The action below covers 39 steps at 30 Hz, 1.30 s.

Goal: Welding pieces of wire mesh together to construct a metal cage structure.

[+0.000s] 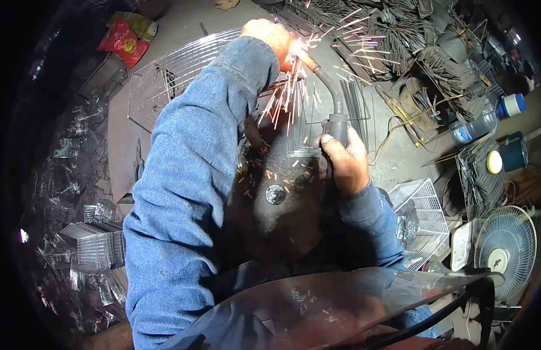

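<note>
My right hand (347,160) is closed round the handle of a welding torch (337,123). The torch's bent neck reaches up and left to a burst of bright sparks. Right beside that glow, my left hand (266,36) is curled closed at the end of a wire basket (192,58). What its fingers hold is hidden by the hand and the glare. The basket lies partly under my blue left sleeve. Below the torch neck is a bundle of thin metal wires (308,153), just left of my right hand.
Pliers (139,160) lie on the left. Stacked wire baskets (98,248) stand lower left, another wire basket (419,213) on the right. A fan (503,251), a plastic bottle (475,129) and heaps of metal rods (399,44) line the right side. A clear visor (340,297) crosses the bottom.
</note>
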Tool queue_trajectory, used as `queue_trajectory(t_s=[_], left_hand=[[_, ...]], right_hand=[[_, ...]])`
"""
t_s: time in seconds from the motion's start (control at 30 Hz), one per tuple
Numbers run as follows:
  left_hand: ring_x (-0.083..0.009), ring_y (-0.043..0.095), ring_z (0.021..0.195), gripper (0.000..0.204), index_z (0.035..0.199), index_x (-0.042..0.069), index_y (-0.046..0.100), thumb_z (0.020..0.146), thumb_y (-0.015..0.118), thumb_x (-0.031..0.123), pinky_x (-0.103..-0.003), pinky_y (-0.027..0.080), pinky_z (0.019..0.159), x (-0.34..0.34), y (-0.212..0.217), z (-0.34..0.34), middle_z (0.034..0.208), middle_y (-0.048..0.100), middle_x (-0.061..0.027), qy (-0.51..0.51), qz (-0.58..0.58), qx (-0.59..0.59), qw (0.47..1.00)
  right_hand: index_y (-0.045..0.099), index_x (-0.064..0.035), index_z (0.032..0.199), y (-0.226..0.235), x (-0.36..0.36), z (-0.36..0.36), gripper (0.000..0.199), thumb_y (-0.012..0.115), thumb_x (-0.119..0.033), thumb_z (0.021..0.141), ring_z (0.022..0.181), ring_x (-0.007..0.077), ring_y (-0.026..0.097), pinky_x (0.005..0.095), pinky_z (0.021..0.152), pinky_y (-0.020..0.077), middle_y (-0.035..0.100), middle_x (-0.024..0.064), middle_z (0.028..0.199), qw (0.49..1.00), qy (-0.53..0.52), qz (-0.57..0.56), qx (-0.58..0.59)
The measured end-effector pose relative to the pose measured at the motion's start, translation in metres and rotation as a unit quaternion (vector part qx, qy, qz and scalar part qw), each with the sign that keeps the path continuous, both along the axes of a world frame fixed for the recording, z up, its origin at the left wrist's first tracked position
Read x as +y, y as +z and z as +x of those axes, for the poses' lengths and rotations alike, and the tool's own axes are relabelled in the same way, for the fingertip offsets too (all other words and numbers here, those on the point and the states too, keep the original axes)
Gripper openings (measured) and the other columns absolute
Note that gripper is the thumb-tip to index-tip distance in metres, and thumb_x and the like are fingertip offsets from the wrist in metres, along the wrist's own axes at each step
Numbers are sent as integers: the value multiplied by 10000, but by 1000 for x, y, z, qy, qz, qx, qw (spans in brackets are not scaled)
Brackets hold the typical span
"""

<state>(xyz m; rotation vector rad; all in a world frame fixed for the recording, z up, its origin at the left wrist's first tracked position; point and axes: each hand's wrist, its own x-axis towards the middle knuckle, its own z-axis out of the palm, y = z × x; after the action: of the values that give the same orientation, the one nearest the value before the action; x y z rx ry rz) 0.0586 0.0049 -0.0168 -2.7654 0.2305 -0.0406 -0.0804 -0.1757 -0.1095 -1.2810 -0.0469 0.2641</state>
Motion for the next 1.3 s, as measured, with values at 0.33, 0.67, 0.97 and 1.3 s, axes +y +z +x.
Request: queue_trajectory(t_s=[0.33,0.67,0.97,1.3], left_hand=[[-262,582,1050,525,1155,134,577,745,691,441,-374,492,841,1,0,-6,1114,616,-81,-17,30,-9,999],[-264,578,1041,486,1161,152,573,763,675,411,-378,491,834,3,-7,-14,1111,609,-86,-27,28,-58,998],[-319,579,986,658,1193,17,443,695,738,330,-380,502,813,15,-43,-25,1181,534,-150,-16,7,-147,989],[-313,605,955,488,1112,29,474,737,698,246,-399,509,788,12,-43,-19,1086,586,-147,0,20,-140,990]], right_hand=[[488,-7,1012,-4,-2,2,200,515,-140,866,468,86,455,225,405,372,547,43,703,999,32,-7,-15],[532,-13,952,-2,-2,2,208,588,-126,786,504,97,501,248,425,412,539,28,660,993,0,-116,-24],[515,-21,1064,-26,-27,21,301,583,-160,806,491,103,473,229,390,393,603,109,894,978,-18,163,132],[538,-14,987,-55,-3,14,219,559,-150,816,479,85,471,222,384,398,604,85,855,960,39,180,212]])
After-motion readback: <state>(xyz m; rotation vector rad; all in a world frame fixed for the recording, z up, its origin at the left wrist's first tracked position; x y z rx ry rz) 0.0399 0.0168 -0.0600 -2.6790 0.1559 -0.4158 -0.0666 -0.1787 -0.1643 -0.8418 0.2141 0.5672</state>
